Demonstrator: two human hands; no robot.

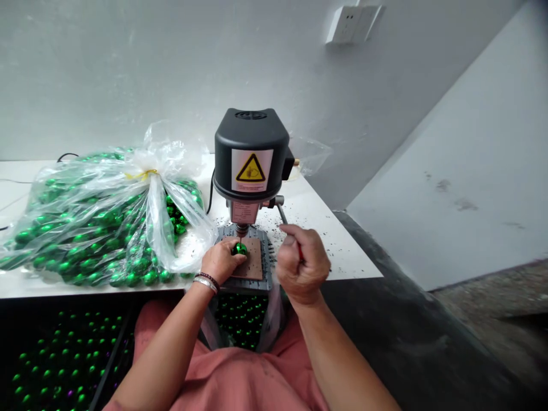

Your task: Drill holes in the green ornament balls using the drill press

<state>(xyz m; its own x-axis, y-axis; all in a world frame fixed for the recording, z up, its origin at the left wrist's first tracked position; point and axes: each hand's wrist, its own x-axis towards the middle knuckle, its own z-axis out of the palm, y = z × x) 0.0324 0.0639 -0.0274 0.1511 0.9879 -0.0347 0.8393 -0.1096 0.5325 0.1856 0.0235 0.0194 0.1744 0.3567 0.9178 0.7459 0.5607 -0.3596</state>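
A small black bench drill (251,157) with a yellow warning label stands on the white table (342,251). My left hand (221,260) pinches a shiny green bead (239,249) on the brown pad (252,260) of the drill base, right under the drill bit. My right hand (301,264) is closed round the red-tipped end of the drill's feed lever (282,214), to the right of the base. A bracelet sits on my left wrist.
A large tied clear plastic bag (98,222) full of green beads lies on the table left of the drill. More green beads fill a dark crate (64,359) under the table and a bag (242,319) at my lap. Dark shavings dot the tabletop. A wall socket (353,24) is above.
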